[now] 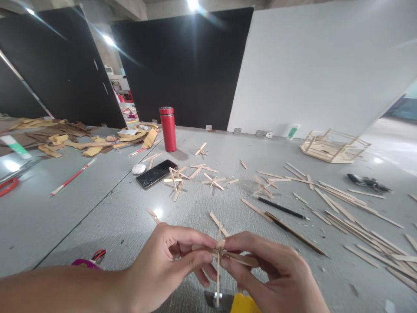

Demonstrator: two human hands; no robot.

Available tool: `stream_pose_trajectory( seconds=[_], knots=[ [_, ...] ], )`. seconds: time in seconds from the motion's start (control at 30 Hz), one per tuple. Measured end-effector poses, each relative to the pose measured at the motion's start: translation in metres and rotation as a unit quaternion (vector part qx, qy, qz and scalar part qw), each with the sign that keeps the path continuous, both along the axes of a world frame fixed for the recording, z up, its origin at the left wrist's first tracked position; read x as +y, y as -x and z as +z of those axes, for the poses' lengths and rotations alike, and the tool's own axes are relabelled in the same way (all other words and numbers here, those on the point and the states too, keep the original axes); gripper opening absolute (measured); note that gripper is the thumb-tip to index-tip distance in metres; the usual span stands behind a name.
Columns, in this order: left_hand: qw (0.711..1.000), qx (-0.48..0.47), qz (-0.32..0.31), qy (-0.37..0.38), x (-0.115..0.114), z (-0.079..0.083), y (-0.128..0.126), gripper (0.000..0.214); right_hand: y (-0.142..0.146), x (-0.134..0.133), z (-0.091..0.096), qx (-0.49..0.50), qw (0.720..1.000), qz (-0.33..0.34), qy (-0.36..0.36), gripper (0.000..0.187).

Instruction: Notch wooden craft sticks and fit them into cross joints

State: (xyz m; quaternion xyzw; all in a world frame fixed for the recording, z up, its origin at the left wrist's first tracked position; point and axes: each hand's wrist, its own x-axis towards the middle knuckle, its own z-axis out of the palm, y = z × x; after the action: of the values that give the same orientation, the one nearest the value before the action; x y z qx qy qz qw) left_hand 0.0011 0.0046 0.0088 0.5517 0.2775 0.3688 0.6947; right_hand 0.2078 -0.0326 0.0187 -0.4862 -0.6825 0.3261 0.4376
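Crossing at their middle, wooden sticks (220, 248) are pinched at six o'clock by the fingertips of the left hand (167, 258) and the right hand (276, 267), both closed. Loose sticks (347, 197) are strewn toward four o'clock; a phone (157, 174) is laid at eight, a red flask (168, 131) stood at ten.

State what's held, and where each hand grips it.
A cluster of crossed wooden sticks: the left hand pinches its left side, the right hand its right, both close to the crossing.
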Motion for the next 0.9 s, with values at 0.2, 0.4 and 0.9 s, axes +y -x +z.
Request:
stream_pose_trajectory(
  seconds=[0.2,0.4,0.9],
  knots=[
    [1.0,0.005,-0.013,0.0,-0.001,0.001,0.001,0.023,-0.002,0.001,-0.003,0.001,1.0,0.022,-0.02,0.008],
    [1.0,0.013,0.001,-0.02,-0.001,-0.001,0.002,0.022,-0.002,0.002,-0.003,0.009,1.0,0.025,-0.014,0.008],
    [0.999,-0.052,0.002,0.008,0.004,0.005,-0.001,0.016,-0.018,-0.001,0.0,-0.08,0.992,0.03,-0.091,0.019]
  ],
)
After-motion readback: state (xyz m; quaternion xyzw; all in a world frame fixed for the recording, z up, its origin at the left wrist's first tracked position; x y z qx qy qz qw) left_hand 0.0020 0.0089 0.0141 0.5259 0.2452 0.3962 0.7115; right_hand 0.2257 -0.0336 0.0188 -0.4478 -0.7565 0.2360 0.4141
